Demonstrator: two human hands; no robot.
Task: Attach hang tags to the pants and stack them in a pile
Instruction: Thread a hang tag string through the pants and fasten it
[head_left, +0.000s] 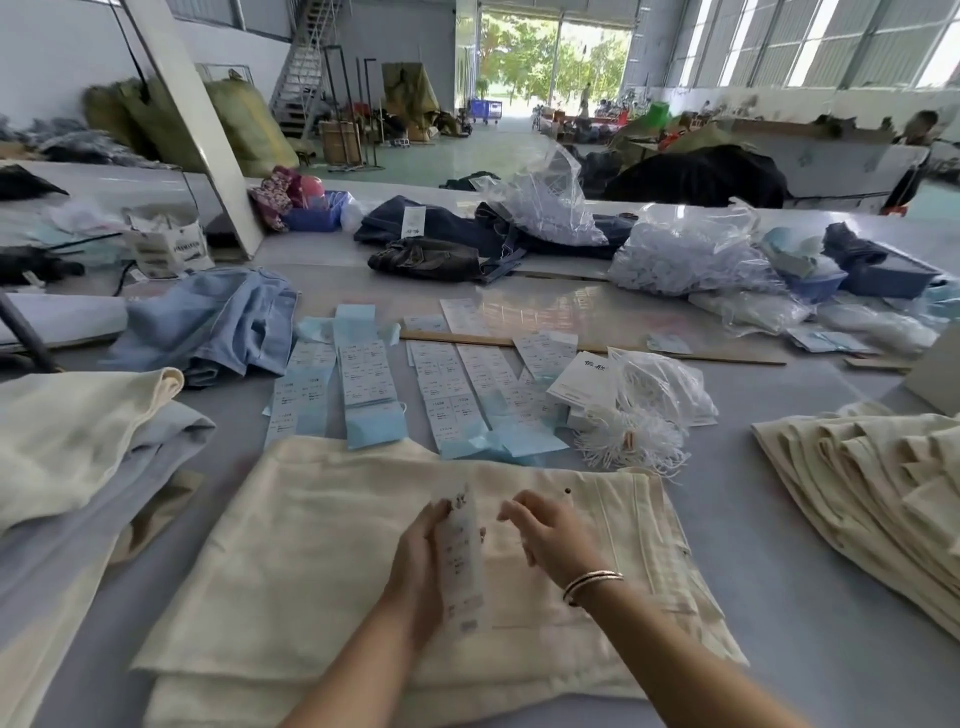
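Observation:
Cream pants (322, 561) lie folded flat on the table right in front of me. My left hand (418, 561) grips a long white hang tag (461, 566) upright above the pants. My right hand (550, 535) hovers just to the right of the tag, fingers loosely curled with nothing visibly in them, beside a small dark button (567, 490) near the waistband. A fanned pile of cream pants (878, 478) lies at the right. Rows of white and blue label strips (363, 374) lie beyond the pants.
A bundle of white tag strings (631, 441) and a plastic bag (662, 387) sit right of the labels. Folded cream and blue garments (78, 441) lie at the left, light blue jeans (218, 322) behind them. Dark jeans (441, 244) and bags of tags (685, 254) fill the far table.

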